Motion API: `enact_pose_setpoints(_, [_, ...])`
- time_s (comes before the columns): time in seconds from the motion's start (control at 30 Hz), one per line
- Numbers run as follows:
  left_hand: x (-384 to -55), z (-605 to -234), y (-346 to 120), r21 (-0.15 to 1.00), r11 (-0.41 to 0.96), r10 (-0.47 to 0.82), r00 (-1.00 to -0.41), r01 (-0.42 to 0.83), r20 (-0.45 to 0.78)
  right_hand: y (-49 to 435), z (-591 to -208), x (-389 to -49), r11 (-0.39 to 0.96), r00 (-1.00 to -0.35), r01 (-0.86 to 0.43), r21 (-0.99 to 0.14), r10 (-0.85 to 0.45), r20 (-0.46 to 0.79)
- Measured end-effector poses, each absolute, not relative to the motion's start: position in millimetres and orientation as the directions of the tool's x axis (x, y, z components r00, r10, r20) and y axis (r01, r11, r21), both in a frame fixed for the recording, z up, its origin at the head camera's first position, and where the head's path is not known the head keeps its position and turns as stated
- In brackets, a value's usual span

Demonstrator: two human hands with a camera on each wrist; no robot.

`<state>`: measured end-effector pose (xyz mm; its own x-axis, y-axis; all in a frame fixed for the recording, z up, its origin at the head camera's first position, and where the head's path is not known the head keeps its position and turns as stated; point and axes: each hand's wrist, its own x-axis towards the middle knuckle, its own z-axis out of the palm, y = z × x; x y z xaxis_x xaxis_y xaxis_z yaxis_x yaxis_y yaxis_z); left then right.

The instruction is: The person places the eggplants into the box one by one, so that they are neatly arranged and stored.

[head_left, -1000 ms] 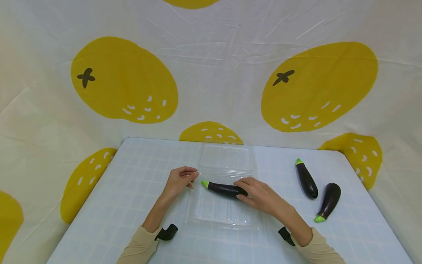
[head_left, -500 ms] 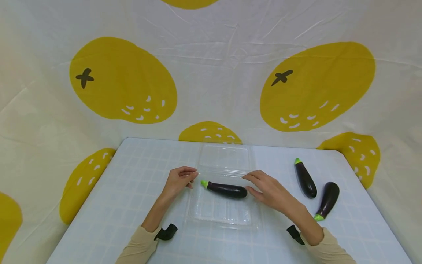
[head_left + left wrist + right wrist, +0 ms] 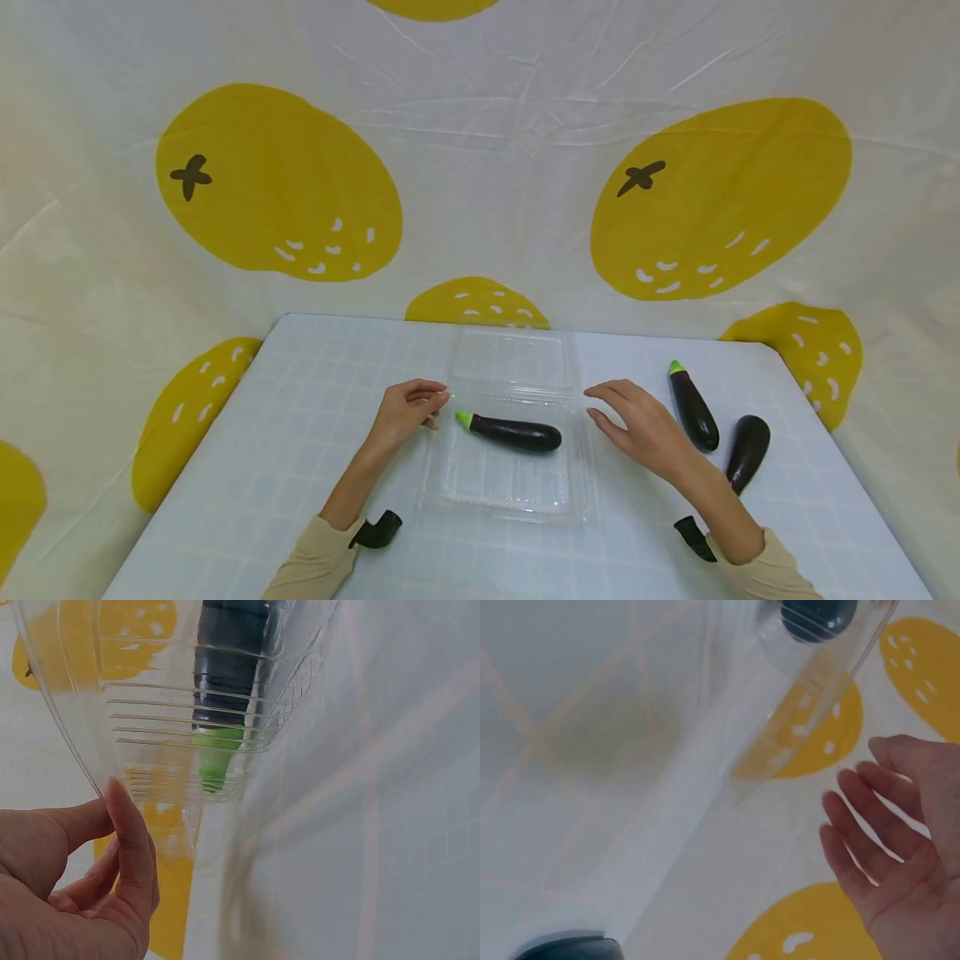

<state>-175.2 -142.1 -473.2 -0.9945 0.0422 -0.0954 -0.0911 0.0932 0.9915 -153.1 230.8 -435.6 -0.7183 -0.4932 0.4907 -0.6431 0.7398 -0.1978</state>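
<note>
A clear plastic clamshell box [image 3: 510, 492] lies with its lid [image 3: 512, 358] folded back toward the far edge. Inside the box rests one eggplant [image 3: 517, 434], its green stem end pointing left. My left hand [image 3: 405, 412] pinches the box's left rim between thumb and forefinger, as the left wrist view shows at the rim [image 3: 94, 780]. To the right of the box, my right hand [image 3: 641, 425] hovers apart from it, fingers spread and relaxed, holding nothing. In the right wrist view the eggplant's rounded end [image 3: 817, 616] shows through the plastic.
Two more eggplants lie on the table's right side: one farther back [image 3: 693, 412], the other [image 3: 748, 450] partly hidden by my right forearm. The table [image 3: 247, 467] has a pale checked cover. A cloth with yellow fruit prints [image 3: 480, 208] hangs behind it.
My right hand has let go of the eggplant in the box and moved right, off the box. The eggplant stays in place. My left hand keeps its hold on the rim.
</note>
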Motion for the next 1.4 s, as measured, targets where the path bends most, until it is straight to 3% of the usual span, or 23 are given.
enact_pose_setpoints(0.2, [-175.4, -473.2, -142.4, 0.991, 0.091, 0.046, -0.994, -0.099, -0.103, 246.6, -436.4, -152.3, 0.780, -0.755, -0.587, -0.217, -0.430, 0.495])
enact_pose_setpoints(0.87, [-176.3, -474.3, -141.4, 0.986, 0.128, 0.023, -0.994, -0.108, -0.111, 303.2, -450.3, -154.7, 0.819, -0.787, -0.485, -0.305, -0.258, 0.561])
enact_pose_setpoints(1.4, [-177.5, -476.2, -142.4, 0.987, 0.113, 0.024, -0.993, -0.113, -0.117, 339.8, -465.4, -151.8, 0.878, -0.908, -0.300, -0.374, -0.143, 0.393])
